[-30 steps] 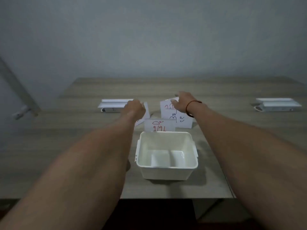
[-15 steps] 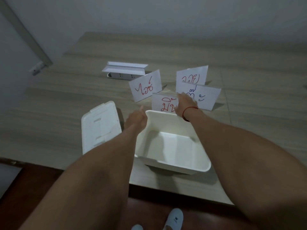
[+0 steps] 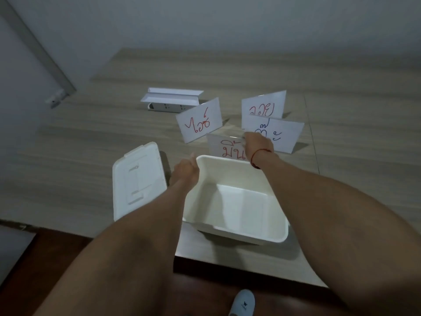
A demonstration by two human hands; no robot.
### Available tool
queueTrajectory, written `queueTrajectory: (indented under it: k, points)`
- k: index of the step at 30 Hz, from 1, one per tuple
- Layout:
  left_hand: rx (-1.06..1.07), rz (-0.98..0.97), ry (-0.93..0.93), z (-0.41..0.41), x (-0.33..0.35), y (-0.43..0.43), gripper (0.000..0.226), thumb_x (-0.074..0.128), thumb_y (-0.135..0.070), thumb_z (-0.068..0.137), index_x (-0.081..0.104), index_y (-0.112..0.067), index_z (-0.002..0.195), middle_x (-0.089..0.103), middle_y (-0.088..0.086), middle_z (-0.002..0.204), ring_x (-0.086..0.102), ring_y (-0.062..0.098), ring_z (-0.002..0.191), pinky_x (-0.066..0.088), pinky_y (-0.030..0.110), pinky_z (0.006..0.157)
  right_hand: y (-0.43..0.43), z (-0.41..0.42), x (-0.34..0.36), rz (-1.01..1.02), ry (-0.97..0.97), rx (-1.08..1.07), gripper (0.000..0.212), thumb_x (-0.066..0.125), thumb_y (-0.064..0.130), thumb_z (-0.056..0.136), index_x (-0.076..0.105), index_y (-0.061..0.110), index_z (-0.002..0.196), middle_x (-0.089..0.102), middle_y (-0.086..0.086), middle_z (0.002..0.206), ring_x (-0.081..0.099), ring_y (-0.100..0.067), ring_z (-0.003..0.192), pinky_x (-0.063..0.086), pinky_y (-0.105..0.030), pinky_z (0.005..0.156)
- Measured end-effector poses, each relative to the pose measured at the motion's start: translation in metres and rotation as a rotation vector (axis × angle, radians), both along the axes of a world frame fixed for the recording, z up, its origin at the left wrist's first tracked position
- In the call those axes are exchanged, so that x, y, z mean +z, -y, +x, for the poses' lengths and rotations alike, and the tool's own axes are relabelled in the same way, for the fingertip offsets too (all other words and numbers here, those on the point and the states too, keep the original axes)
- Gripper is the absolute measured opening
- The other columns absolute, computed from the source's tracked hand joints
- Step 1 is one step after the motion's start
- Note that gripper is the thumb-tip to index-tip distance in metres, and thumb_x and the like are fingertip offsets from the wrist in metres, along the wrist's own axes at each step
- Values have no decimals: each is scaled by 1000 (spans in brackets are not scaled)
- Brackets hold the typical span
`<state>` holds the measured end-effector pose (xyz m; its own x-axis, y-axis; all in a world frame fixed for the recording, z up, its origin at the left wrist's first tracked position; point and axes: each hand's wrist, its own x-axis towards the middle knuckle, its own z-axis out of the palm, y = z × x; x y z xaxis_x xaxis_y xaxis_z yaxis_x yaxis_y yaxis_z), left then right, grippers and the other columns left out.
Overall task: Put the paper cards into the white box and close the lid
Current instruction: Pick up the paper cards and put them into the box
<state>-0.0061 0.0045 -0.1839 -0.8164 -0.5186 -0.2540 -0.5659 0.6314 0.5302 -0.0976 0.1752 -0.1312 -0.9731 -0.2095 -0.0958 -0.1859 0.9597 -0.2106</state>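
The right hand (image 3: 255,144), a red cord at its wrist, reaches past the far rim of the white box (image 3: 239,233) to the nearest card (image 3: 224,148), just above the middle of the frame; its fingers seem to close on that card's upper right corner, though they are turned away and I cannot tell whether the pinch is made. The left hand (image 3: 185,171) sits at the box's left far corner, fingers loosely curled with the thumb raised, holding nothing that shows. To do this step well, I judge the right hand should take the card firmly at the top edge, lift it clear of the rim and lay it flat inside, while the left hand steadies the box, whose near side hangs a little over the worktop (image 3: 68,156) edge and could tip or slide. Three more cards stand folded farther back: a red-lettered card (image 3: 199,120) above centre, a second red card (image 3: 264,106) to the upper right, and a blue-lettered card (image 3: 280,135) in front of that one. The box is open and holds nothing, its pale bottom bare. The lid (image 3: 137,181) lies flat on the worktop just left of the box, partly hidden by the left forearm. A white power strip (image 3: 169,102) sits farther back, upper left of centre.
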Motion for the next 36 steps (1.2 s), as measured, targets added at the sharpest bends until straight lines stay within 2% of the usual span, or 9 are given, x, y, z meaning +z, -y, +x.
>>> queueTrajectory:
  k: [4,11,14,17,24,28,30,33,36]
  points:
    - [-91,7,61,12,9,1,67,21,-45,100,63,6,108,66,26,113,62,41,105,48,40,86,-10,10,39,-124,-103,-29,28,41,10,98,56,14,121,64,-11,123,56,-30,118,36,-39,102]
    - [-85,145,87,38,24,-11,53,26,-32,102,47,5,133,55,25,133,54,41,121,44,41,98,-37,52,100,-250,-145,-97,28,39,23,99,56,20,122,64,-8,125,51,-30,123,22,-39,109]
    - [-69,218,37,45,21,-12,55,22,-34,102,48,6,131,57,28,129,55,42,118,45,42,95,-46,68,99,-293,-10,-104,31,43,27,97,55,22,125,59,-4,132,48,-28,128,20,-41,115]
    - [-67,231,1,50,21,-13,52,22,-31,102,51,5,128,57,28,127,56,43,116,45,43,95,-56,86,85,-286,158,-43,31,47,28,95,57,21,123,55,-6,135,52,-29,126,38,-46,110]
    - [-99,181,-44,55,20,-18,46,21,-21,103,50,5,127,52,26,133,51,42,121,41,43,99,-55,135,34,-24,465,117,35,58,28,90,64,20,123,59,-4,133,56,-24,121,44,-35,105]
    - [-101,140,-55,55,19,-18,48,21,-26,103,49,3,129,53,24,132,51,41,121,41,43,97,-48,144,20,57,720,139,36,64,17,87,66,20,123,61,3,116,59,-17,108,47,-28,100]
    - [-90,154,-49,53,18,-17,49,21,-28,103,49,2,129,55,24,131,52,40,120,41,41,96,-48,142,20,-2,789,100,36,68,16,83,69,18,119,66,1,113,63,-19,112,48,-36,104]
    - [-77,149,-40,47,15,-18,49,21,-30,104,49,2,128,56,24,128,54,39,117,42,39,91,-51,128,23,-165,766,-7,43,70,29,78,68,14,118,70,-2,118,65,-18,114,50,-39,103]
    - [-79,131,-42,38,18,-22,48,22,-29,104,49,3,128,56,24,127,54,39,116,43,42,93,-54,101,25,-258,466,-89,45,65,36,68,73,7,101,75,-9,104,68,-21,93,55,-41,94]
